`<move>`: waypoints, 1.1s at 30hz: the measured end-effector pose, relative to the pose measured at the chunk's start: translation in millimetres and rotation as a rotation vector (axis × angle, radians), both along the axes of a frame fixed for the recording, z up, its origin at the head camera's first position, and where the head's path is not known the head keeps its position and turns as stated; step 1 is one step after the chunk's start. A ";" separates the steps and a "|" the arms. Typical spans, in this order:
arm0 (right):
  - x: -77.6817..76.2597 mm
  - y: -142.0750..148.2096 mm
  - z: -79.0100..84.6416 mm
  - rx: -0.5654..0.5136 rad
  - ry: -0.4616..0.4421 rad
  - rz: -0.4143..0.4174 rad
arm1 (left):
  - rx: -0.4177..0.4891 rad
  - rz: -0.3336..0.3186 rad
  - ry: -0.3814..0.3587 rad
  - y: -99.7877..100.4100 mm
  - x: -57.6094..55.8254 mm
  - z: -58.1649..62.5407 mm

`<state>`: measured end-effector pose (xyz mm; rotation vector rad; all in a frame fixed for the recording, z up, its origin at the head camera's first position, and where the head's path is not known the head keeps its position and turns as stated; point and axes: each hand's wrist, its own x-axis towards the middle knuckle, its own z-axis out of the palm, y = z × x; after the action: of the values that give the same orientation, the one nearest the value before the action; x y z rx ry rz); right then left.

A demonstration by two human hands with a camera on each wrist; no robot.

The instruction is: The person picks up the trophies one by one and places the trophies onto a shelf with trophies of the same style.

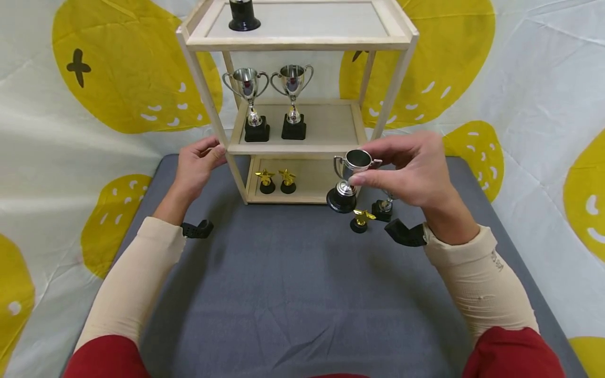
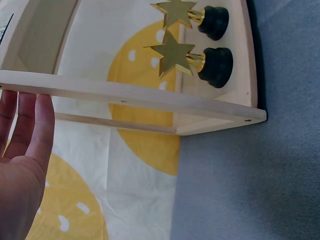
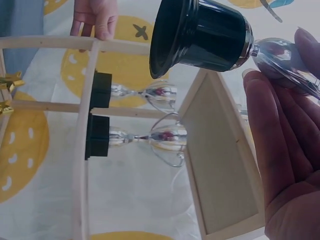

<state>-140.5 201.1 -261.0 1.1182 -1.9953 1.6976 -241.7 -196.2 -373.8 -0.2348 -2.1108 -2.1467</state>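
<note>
My right hand (image 1: 416, 168) pinches a small silver trophy cup (image 1: 347, 178) with two handles and a round black base. It is in the air before the right end of the rack's lower tiers; the right wrist view shows the black base (image 3: 200, 37) close up. My left hand (image 1: 196, 163) is at the left post of the wooden shelf rack (image 1: 302, 149), its fingertips (image 2: 42, 107) touching the post. Two silver trophy cups (image 1: 255, 100) with square bases stand on the middle shelf. Two gold star trophies (image 1: 267, 181) stand on the bottom shelf.
Below my right hand, a gold star trophy (image 1: 360, 220) and a partly hidden silver trophy (image 1: 383, 209) stand on the grey table (image 1: 264, 283). A black trophy base (image 1: 243, 18) shows on the top shelf, cut off by the frame. A patterned cloth (image 1: 534, 94) surrounds the table.
</note>
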 end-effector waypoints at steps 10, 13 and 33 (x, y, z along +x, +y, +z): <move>-2.2 -4.7 13.1 -0.096 0.002 0.025 | -0.009 0.003 -0.005 1.3 -1.2 2.6; -3.3 -6.2 17.2 -0.099 0.010 0.025 | -0.015 0.005 -0.004 1.5 -1.3 2.7; -9.8 -13.8 34.3 -0.182 0.018 0.020 | -0.014 -0.004 0.002 0.5 -0.2 2.1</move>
<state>-150.3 187.3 -226.7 1.0886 -1.7832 1.8301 -241.9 -195.7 -371.8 -0.2432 -2.1267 -2.1336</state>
